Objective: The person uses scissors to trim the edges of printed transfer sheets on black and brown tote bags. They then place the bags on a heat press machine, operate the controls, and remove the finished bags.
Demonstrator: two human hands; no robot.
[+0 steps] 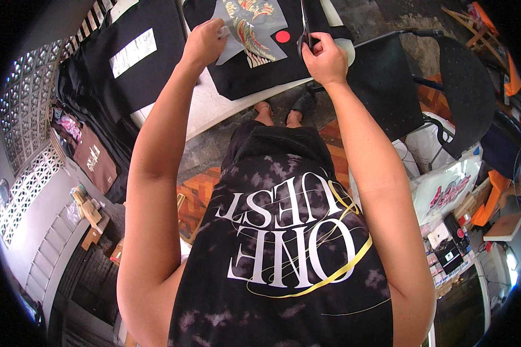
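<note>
1. At the far edge of the white tabletop (214,104) we are standing and looking down our own arms to a black garment (260,75) laid flat, with a printed transfer sheet (255,29) on top of it.
2. Our left hand (204,41) pinches the sheet's left edge between thumb and fingers, lifting that corner slightly off the cloth.
3. Our right hand (325,56) is clenched around the handles of a pair of scissors (305,26), whose dark blades point away from us along the sheet's right side.
4. As we judge it, the trimming is only partly done: the sheet has a wide clear margin around the picture, and the blades sit at its right border, so most of the outline looks uncut. Whether the blades are biting into the film at this moment we cannot tell.
5. The sheet is thin, glossy, greyish film, stiff enough to hold a flat shape; it carries a colourful, striped, feather-like design and a separate red dot (282,36).
6. To the left lies a second black garment (127,63), soft and matte, bearing a pale rectangular strip (133,52).
7. At the right stands a black perforated chair (434,81).
</note>
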